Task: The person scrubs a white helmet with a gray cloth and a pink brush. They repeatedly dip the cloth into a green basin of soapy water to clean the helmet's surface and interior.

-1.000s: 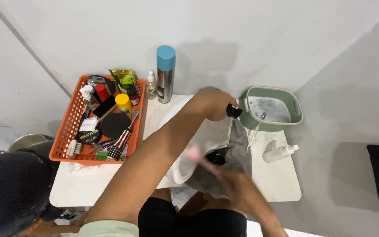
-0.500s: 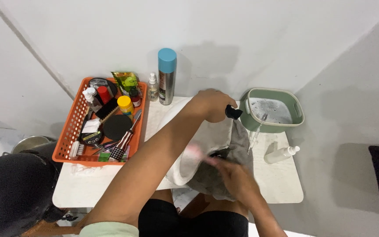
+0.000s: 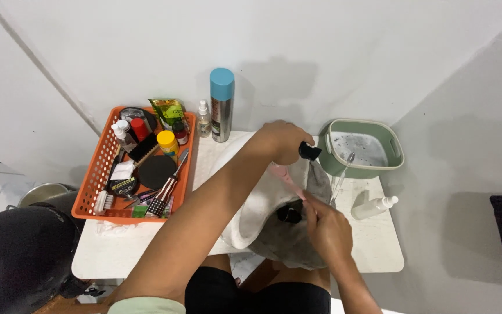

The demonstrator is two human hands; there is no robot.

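Left hand (image 3: 283, 141) is clamped on the grey shoe's (image 3: 297, 232) top end, just left of the green tub (image 3: 396, 152). Right hand (image 3: 326, 228) grips a pink brush (image 3: 289, 181) against it. Best: keep shoe pinned taut, short strokes, over the towel (image 3: 257, 203).

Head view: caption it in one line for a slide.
Left hand holds up a grey shoe while the right hand works a pink brush on it, beside an orange basket.
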